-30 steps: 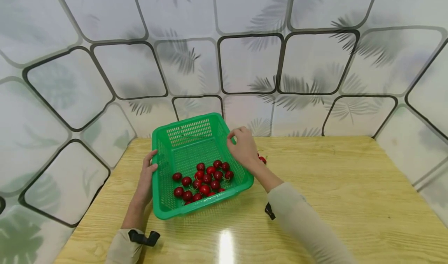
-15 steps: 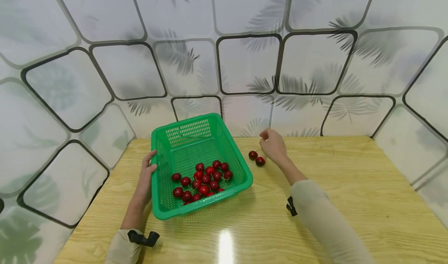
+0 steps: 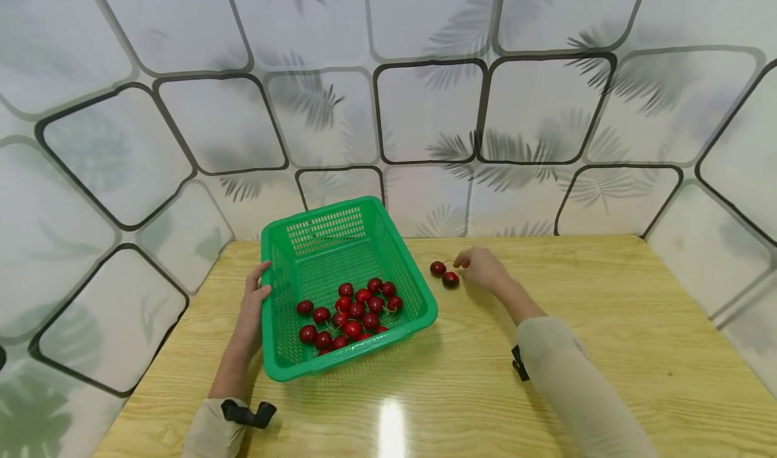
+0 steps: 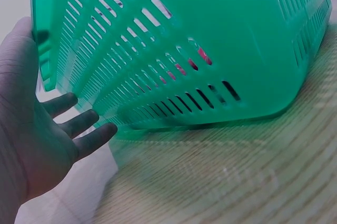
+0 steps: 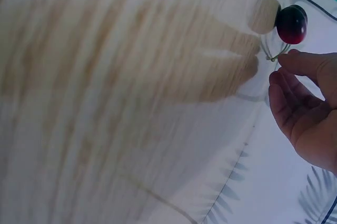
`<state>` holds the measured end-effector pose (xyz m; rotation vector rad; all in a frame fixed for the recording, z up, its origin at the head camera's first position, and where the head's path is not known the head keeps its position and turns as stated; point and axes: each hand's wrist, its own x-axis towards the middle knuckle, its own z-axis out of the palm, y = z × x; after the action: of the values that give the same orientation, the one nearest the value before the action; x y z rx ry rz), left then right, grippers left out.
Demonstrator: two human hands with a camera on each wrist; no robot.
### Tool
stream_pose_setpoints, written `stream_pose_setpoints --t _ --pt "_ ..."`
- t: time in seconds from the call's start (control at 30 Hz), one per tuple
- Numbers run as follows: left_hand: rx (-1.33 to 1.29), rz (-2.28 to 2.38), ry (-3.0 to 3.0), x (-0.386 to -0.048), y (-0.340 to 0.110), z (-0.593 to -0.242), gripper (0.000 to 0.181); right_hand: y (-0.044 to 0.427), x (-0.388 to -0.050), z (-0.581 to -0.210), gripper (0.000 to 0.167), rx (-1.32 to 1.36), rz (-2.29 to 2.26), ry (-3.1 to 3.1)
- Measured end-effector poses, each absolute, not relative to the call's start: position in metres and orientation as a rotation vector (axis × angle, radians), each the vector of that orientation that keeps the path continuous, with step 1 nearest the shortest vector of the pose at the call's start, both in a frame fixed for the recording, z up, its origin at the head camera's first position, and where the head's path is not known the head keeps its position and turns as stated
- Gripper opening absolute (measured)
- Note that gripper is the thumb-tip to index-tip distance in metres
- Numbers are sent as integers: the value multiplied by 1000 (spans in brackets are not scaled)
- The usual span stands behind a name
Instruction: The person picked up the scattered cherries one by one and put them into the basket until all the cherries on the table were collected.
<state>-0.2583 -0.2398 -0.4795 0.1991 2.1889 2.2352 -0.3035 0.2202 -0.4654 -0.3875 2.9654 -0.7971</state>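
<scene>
A green plastic basket stands tilted on the table, with several dark red cherries gathered toward its near side. The left hand holds the basket's left rim; in the left wrist view, three of its fingers extend beside the slotted outer wall. Right of the basket, two cherries lie on the table, their stems meeting at a joint. By those stems is the right hand, thumb and fingers bent with a gap between them. In the right wrist view, a fingertip is close to the stem joint; contact is hard to tell.
A pale wood-grain table extends to the right and toward the front. A wall covering with leaf and outline patterns rises behind the table and at both sides. Dark wrist straps sit on the sleeves.
The right hand has moved right, away from above the basket's right rim, and then lowered to the stems of the two cherries. The left hand and the basket stay in place.
</scene>
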Motion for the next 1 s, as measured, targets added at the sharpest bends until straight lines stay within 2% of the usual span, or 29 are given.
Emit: stream_pose_setpoints --t 1.0 --pt "225 2213 2202 -258 -240 -479 47 226 -299 -478 13 -609 -599 3036"
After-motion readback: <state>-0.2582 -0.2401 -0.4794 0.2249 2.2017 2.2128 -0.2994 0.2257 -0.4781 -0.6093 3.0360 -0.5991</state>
